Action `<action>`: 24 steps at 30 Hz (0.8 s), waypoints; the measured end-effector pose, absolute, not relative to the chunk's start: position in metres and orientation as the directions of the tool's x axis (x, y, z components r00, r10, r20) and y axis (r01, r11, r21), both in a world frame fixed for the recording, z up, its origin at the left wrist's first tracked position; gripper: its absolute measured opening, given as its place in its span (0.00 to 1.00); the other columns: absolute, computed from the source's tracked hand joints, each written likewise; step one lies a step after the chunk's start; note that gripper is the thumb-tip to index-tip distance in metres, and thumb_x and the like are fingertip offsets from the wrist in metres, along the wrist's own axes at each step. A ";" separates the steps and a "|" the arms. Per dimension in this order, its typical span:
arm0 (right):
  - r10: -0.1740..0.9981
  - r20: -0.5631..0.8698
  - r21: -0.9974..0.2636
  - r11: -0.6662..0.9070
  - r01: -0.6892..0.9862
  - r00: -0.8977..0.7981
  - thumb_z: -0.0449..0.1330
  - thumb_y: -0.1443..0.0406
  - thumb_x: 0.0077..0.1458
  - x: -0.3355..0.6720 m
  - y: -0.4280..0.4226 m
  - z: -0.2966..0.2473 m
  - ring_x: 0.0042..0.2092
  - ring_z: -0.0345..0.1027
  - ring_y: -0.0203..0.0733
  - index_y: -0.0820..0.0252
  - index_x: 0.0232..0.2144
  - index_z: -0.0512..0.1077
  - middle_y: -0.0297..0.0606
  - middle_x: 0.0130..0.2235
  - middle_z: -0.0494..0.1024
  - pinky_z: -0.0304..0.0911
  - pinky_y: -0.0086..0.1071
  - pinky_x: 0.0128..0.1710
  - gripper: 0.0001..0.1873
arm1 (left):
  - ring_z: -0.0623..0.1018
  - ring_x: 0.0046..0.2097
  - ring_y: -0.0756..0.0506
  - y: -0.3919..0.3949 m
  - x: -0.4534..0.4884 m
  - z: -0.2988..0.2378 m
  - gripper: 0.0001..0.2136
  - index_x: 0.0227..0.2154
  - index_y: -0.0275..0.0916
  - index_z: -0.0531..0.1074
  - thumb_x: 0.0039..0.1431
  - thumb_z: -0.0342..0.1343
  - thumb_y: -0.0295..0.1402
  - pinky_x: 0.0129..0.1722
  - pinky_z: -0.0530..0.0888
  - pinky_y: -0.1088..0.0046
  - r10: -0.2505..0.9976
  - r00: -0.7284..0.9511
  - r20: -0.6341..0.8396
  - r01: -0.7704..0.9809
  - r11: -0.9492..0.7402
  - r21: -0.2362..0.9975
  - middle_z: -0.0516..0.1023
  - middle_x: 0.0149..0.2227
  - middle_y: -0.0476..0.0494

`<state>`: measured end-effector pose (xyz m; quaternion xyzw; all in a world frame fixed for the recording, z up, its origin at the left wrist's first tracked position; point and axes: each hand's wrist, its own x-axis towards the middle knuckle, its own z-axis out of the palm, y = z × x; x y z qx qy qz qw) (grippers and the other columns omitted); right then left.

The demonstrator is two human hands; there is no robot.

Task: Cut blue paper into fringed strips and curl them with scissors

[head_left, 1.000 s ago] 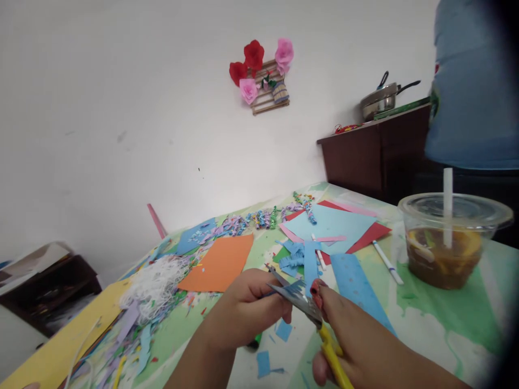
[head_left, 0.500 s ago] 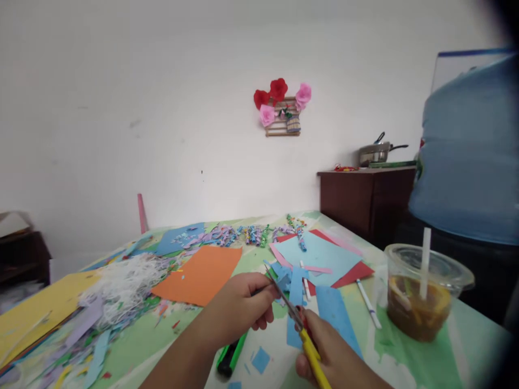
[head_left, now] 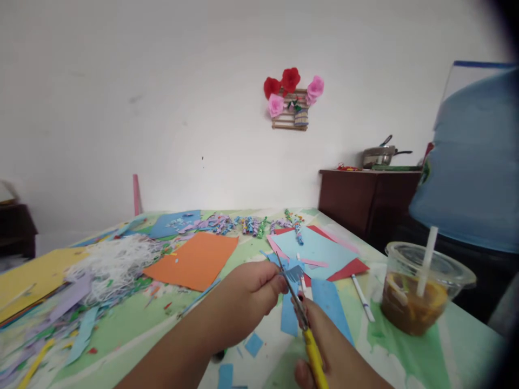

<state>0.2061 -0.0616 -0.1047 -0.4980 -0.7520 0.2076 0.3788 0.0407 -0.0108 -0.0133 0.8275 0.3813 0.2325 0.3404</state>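
My left hand point(head_left: 252, 294) pinches a small piece of blue paper point(head_left: 294, 274) between thumb and fingertips. Its far edge is cut into a fringe of narrow strips. In my right hand point(head_left: 330, 337) are scissors with yellow handles point(head_left: 313, 354). Their blades point up and away from me, close beside the pinched paper; I cannot tell whether they touch it. Under and behind the hands lie larger blue paper strips point(head_left: 330, 305). A small blue square point(head_left: 253, 344) rests on the tablecloth below my left wrist.
An orange sheet point(head_left: 198, 259) and a heap of white shredded paper point(head_left: 121, 265) lie to the left. Light blue paper point(head_left: 320, 251) covers red sheets farther back. At right stand a marker point(head_left: 363, 297) and a plastic cup of brown drink with a straw point(head_left: 416, 308).
The view has shifted slightly. The fringed paper now shows more openly past my left fingertips. My left forearm now covers most of the green-and-black tool that lay beside it.
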 end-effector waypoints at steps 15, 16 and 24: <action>0.930 0.338 -0.676 0.347 0.650 -0.145 0.58 0.57 0.40 0.206 -0.069 -0.088 0.54 0.49 0.60 0.71 0.54 0.47 0.57 0.53 0.56 0.48 0.47 0.50 0.42 | 0.69 0.30 0.50 -0.018 0.046 -0.013 0.10 0.25 0.39 0.66 0.57 0.40 0.31 0.31 0.63 0.77 0.680 0.687 0.257 0.420 -0.660 0.622 0.71 0.27 0.50; 0.934 0.327 -0.672 0.335 0.660 -0.142 0.57 0.57 0.40 0.206 -0.068 -0.088 0.53 0.50 0.60 0.73 0.53 0.48 0.58 0.53 0.56 0.48 0.47 0.50 0.42 | 0.69 0.30 0.50 -0.018 0.046 -0.013 0.10 0.25 0.39 0.66 0.57 0.41 0.31 0.30 0.63 0.77 0.682 0.684 0.259 0.422 -0.659 0.622 0.71 0.27 0.50; 0.953 0.285 -0.666 0.277 0.692 -0.108 0.57 0.60 0.39 0.205 -0.062 -0.095 0.54 0.49 0.56 0.75 0.53 0.49 0.59 0.53 0.57 0.48 0.46 0.51 0.41 | 0.64 0.24 0.52 -0.018 0.050 -0.013 0.11 0.20 0.39 0.60 0.57 0.41 0.31 0.24 0.60 0.78 0.711 0.637 0.299 0.473 -0.666 0.576 0.65 0.20 0.53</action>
